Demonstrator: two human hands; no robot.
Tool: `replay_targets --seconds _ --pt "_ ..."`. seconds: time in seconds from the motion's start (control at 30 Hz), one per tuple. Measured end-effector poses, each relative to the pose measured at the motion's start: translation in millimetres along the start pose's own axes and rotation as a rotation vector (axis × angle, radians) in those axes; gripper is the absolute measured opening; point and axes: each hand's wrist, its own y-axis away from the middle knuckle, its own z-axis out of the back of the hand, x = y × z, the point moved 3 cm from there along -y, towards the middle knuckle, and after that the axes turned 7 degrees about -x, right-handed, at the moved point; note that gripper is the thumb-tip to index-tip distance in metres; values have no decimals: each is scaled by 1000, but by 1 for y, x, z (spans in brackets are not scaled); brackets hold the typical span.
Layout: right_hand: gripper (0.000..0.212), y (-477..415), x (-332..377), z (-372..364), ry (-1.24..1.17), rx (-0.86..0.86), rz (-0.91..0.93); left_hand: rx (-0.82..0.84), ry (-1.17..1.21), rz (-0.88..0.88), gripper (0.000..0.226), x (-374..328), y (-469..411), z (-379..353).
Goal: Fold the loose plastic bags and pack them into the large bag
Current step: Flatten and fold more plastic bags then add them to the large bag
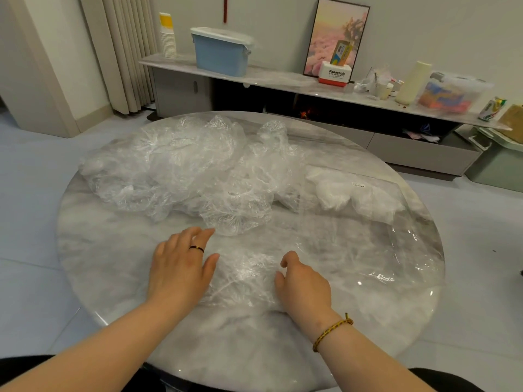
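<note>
Home living room: TV cabinet [311,89], curtain [124,52], framed picture [336,35].

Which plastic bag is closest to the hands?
The flattened bag lying between the left hand and right hand; the other bags sit heaped farther back on the table.
</note>
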Motion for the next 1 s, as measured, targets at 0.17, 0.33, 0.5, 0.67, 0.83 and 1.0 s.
replay_targets --seconds 0.17,0.33,0.5,0.67,0.83,1.0 --pt "43 4 16 7 107 -394 90 215 -17 -299 68 -24 18 -14" --pt "43 12 28 -12 32 -371 390 427 -107 -326 73 -26 22 -35" --pt "46 9 28 -36 74 -24 367 540 -112 -296 49 -22 22 -47" --pt "46 4 28 -38 29 41 350 395 -43 -222 87 -21 19 -47" --pt "54 -1 23 -39 32 40 322 362 -49 -275 91 -21 15 -51" --pt "95 0 21 -29 -105 76 350 564 43 -151 97 -20 13 -47"
